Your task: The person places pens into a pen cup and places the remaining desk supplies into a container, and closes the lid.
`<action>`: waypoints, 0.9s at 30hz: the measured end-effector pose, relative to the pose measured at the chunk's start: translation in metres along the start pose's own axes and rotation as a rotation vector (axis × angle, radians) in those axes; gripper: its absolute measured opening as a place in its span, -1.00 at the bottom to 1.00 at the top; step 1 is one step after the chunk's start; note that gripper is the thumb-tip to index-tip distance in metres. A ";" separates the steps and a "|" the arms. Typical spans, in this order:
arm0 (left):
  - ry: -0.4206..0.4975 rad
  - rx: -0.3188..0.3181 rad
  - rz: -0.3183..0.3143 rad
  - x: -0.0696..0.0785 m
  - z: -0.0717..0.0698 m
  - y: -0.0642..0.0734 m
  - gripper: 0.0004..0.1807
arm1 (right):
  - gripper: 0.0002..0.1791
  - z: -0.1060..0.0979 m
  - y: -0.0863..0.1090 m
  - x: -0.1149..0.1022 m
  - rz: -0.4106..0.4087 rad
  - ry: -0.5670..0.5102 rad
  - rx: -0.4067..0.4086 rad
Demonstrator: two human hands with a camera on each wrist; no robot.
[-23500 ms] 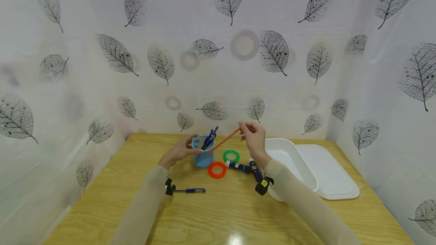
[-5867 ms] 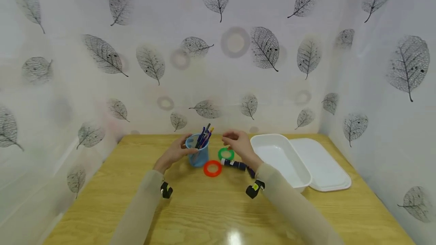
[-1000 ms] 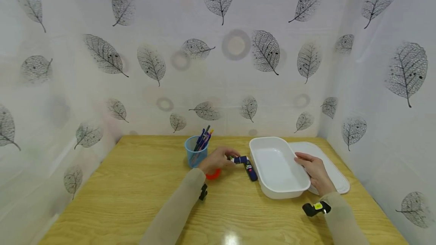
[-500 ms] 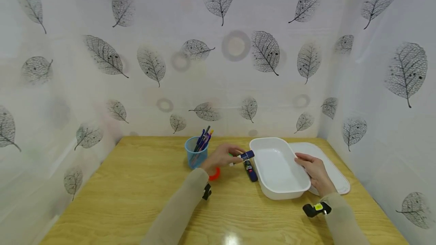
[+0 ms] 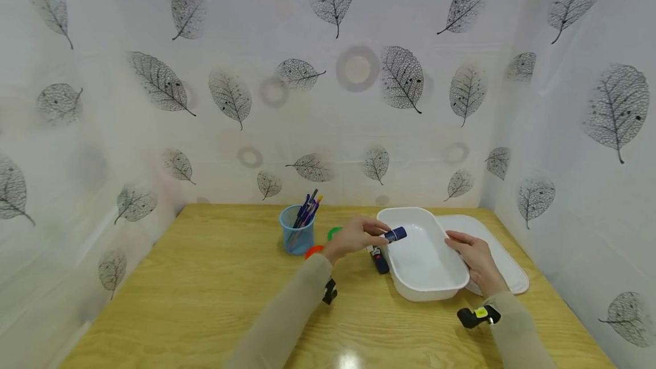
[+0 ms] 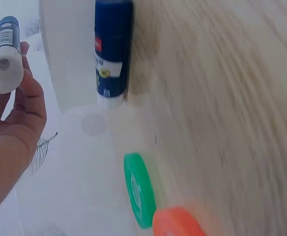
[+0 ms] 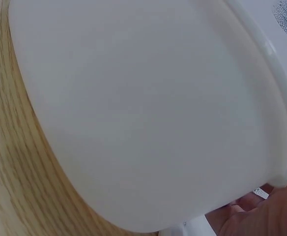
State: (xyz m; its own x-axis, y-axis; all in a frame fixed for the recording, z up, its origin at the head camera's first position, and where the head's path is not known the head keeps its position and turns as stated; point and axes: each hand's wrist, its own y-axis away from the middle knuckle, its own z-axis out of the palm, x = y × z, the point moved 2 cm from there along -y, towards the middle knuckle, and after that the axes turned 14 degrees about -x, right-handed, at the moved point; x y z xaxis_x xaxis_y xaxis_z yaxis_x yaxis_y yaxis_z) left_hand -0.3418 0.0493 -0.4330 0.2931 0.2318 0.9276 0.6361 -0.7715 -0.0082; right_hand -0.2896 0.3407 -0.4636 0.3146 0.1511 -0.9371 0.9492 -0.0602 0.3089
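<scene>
My left hand pinches a navy glue stick over the left rim of a deep white plastic tray. The left wrist view shows its white base toward the camera and its barcode label. A second glue stick lies on the table against the tray's left side. My right hand grips the tray's right rim; in the right wrist view the tray's outer wall fills most of the picture and the fingers show at the bottom right.
A blue cup with several pens stands left of the hands. A green tape roll and an orange-red tape roll lie beside it, partly covered by my left arm in the head view. A white lid lies right of the tray.
Earlier the right hand held an orange stick by the cup and a pen lay loose in front. In the last second my left hand lifted the glue stick and carried it right to the tray.
</scene>
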 end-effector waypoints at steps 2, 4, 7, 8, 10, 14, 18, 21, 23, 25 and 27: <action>0.020 0.000 0.002 0.000 0.006 -0.005 -0.70 | -0.36 0.000 0.000 0.000 0.004 -0.006 -0.003; 0.029 0.003 -0.001 0.000 0.013 -0.009 -0.70 | -0.37 -0.001 -0.001 0.001 0.014 -0.004 -0.006; 0.022 0.025 -0.008 0.000 0.022 -0.015 -0.71 | -0.36 0.000 -0.002 0.002 0.020 0.001 -0.009; 0.013 0.034 -0.008 0.001 0.024 -0.017 -0.71 | -0.37 0.000 -0.002 0.002 0.023 0.004 -0.005; -0.010 0.041 0.008 0.003 0.030 -0.020 -0.71 | -0.37 0.001 -0.003 0.002 0.020 0.014 0.001; -0.056 0.041 0.022 0.006 0.041 -0.027 -0.70 | -0.38 0.001 -0.002 0.004 0.026 0.007 -0.001; -0.089 0.029 0.014 0.010 0.052 -0.031 -0.71 | -0.36 0.002 0.002 0.005 0.028 0.000 -0.013; -0.113 0.021 0.017 0.015 0.057 -0.033 -0.72 | -0.36 0.002 0.005 0.002 0.018 0.013 -0.012; -0.132 0.013 0.023 0.018 0.060 -0.035 -0.73 | -0.36 0.002 0.006 0.000 0.014 0.019 -0.011; -0.157 0.000 0.010 0.019 0.063 -0.036 -0.73 | -0.36 0.002 0.005 -0.001 0.011 0.024 -0.013; -0.184 -0.013 -0.010 0.019 0.066 -0.038 -0.73 | -0.36 0.002 0.004 -0.002 0.010 0.027 -0.016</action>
State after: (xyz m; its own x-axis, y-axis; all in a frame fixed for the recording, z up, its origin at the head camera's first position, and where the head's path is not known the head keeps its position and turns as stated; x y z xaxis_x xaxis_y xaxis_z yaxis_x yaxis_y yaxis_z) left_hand -0.3134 0.1216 -0.4397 0.4131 0.3429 0.8437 0.6308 -0.7759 0.0065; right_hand -0.2867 0.3378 -0.4611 0.3243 0.1769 -0.9293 0.9459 -0.0460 0.3213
